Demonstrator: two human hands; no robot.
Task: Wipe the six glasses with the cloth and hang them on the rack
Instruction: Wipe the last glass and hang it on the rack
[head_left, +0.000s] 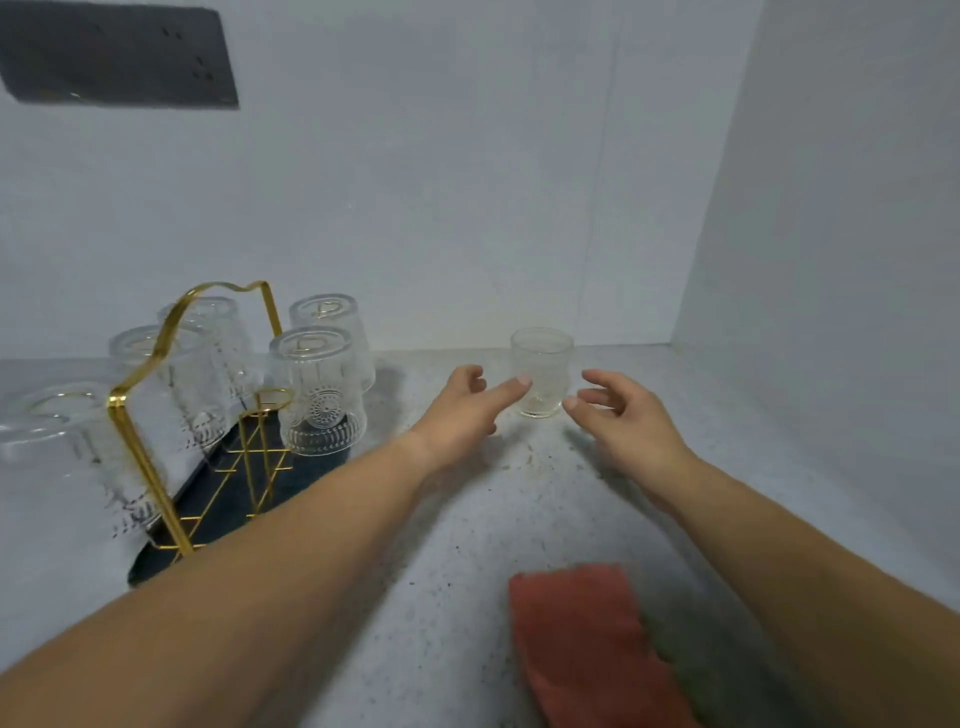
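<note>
The red cloth (582, 639) lies nearest me on the speckled counter (447, 597). Beyond it, my left hand (457, 410) and right hand (631, 415) flank the upright glass (542, 364), fingers loosely spread, gripping nothing. My left forefinger meets its side. Farther left, five glasses (314, 395) hang upturned on the gold rack (150, 467).

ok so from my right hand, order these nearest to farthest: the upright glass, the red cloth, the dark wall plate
1. Upright glass, just left of the right hand.
2. Red cloth, back toward the body, low in view.
3. Dark wall plate, high up at far left.
</note>
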